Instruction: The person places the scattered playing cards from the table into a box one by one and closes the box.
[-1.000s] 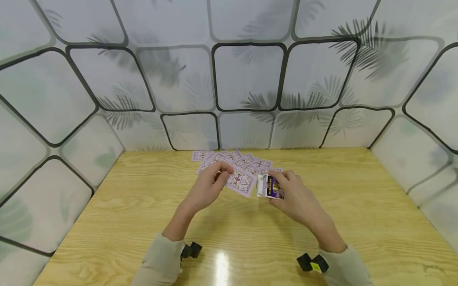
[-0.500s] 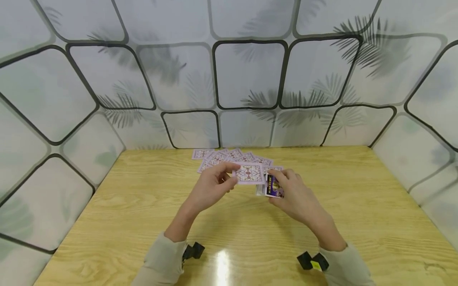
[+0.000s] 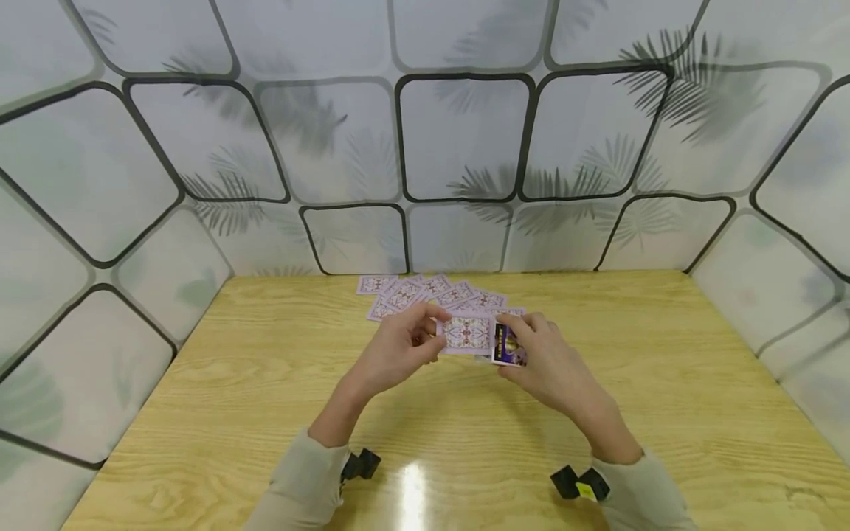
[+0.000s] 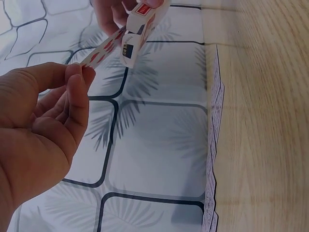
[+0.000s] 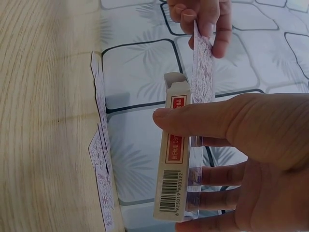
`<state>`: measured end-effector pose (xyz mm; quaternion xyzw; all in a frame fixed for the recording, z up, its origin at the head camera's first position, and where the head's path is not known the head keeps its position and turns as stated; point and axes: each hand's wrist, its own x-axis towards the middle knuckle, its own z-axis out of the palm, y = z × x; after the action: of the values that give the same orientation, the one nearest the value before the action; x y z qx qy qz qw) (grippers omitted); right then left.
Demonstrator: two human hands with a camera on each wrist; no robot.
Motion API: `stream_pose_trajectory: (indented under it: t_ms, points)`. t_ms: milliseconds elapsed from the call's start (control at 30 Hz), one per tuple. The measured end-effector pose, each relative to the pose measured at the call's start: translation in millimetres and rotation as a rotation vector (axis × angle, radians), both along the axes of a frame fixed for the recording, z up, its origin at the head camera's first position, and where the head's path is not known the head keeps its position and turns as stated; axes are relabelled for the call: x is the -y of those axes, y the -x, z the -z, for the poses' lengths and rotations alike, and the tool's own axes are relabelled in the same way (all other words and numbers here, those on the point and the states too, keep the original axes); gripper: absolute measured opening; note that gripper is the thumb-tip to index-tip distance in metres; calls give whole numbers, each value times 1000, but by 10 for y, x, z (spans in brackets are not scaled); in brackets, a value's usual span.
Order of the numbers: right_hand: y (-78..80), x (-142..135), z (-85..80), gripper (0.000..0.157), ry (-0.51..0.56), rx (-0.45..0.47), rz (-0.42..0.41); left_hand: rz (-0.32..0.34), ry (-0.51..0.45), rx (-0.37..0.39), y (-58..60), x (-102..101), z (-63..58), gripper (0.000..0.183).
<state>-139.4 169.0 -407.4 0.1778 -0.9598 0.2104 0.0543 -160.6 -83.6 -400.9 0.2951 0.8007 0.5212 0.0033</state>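
My left hand (image 3: 397, 348) pinches a playing card (image 3: 467, 333) by its left end, between thumb and fingers, above the table. The card's patterned lilac back faces up in the head view; red marks show on its other face (image 4: 100, 55) in the left wrist view. My right hand (image 3: 554, 369) grips a small card box (image 3: 508, 346), thumb on its printed, barcoded side (image 5: 173, 140) and fingers around the far side. A white end flap (image 5: 175, 79) of the box stands out toward the left hand. The card's right end overlaps the box's open end.
Several face-down cards (image 3: 456, 293) lie fanned and overlapping at the back of the wooden table (image 3: 279, 398). Right behind them rises a patterned fabric wall (image 3: 458, 140), with side walls left and right.
My left hand has turned the card from a slant to nearly level and brought its far end to the box. The right hand and box have hardly moved.
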Motion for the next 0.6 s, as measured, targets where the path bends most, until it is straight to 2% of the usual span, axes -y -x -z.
stream_pose_trajectory:
  t_ms: [267,500,600]
  points:
    - [-1,3,-4,70,3,-7,-6,-7,3,58,6,-7,-7,44]
    - [5,-6,0,71,1,-10,-1,-93,-37,150,-6,-17,9,37]
    - [7,-7,-4,71,0,-11,-1,-122,-45,168,-20,-30,5,35]
